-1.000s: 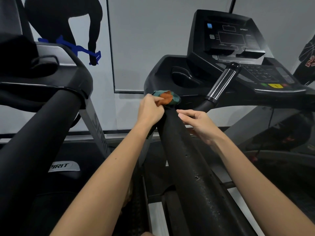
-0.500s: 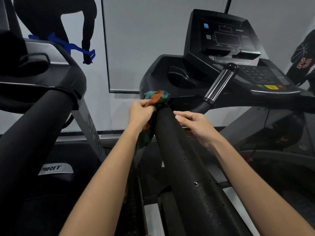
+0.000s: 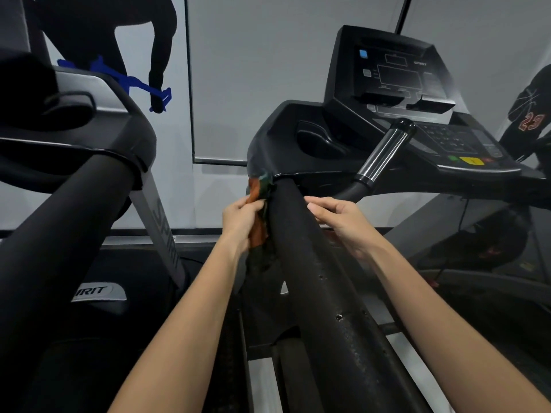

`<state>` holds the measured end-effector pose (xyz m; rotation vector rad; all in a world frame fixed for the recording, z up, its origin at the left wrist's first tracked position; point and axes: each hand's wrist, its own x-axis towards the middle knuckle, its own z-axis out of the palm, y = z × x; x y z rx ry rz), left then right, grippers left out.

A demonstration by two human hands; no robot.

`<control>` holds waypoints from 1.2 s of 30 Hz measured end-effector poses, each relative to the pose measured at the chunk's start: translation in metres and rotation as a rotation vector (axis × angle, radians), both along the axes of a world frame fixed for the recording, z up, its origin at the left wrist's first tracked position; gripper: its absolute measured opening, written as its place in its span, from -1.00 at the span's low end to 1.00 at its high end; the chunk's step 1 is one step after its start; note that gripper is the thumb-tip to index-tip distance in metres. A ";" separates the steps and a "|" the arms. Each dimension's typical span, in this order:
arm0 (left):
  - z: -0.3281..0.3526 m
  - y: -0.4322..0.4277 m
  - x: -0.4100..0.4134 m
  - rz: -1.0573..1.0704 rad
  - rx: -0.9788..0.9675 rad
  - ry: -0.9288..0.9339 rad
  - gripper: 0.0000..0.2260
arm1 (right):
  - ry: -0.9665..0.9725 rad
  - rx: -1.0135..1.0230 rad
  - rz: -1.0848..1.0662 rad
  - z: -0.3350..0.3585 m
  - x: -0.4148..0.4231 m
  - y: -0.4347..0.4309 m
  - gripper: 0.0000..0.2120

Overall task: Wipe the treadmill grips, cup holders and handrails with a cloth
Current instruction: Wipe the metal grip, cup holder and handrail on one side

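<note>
a: why is the left hand [image 3: 238,217] sitting so high up the handrail [image 3: 313,281]?
b: it's working the top end, i'm guessing. its grip is closing on the cloth [image 3: 257,190], which is bunching orange and teal against the rail's left flank, right where the foam is meeting the console housing [image 3: 277,129]. the rest of the cloth is hanging down beside the wrist.
a: and the right hand [image 3: 340,219]?
b: it's resting on the opposite flank, level with the left, fingers curling, thumb pointing across the top. i'm not able to tell what its grip is closing on: the rail itself, or a tail of cloth passing underneath. a reddish scrap is showing just below it, too dim to call.
a: if it's cloth, two ends are pulling round the tube.
b: that's what i'm thinking, so the underside is getting wiped too. otherwise it's only bracing.
a: what's waiting?
b: the cup holder [image 3: 319,138] and the chrome-sleeved bar [image 3: 384,153] beyond are looking untouched, and the long lower run of rail is probably needing a pass as well.
</note>
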<state>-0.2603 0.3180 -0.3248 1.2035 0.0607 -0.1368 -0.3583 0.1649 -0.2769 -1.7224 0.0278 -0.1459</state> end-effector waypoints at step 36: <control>0.002 0.025 -0.037 -0.351 0.365 -0.411 -0.47 | -0.061 -0.015 0.000 -0.007 0.007 -0.003 -0.69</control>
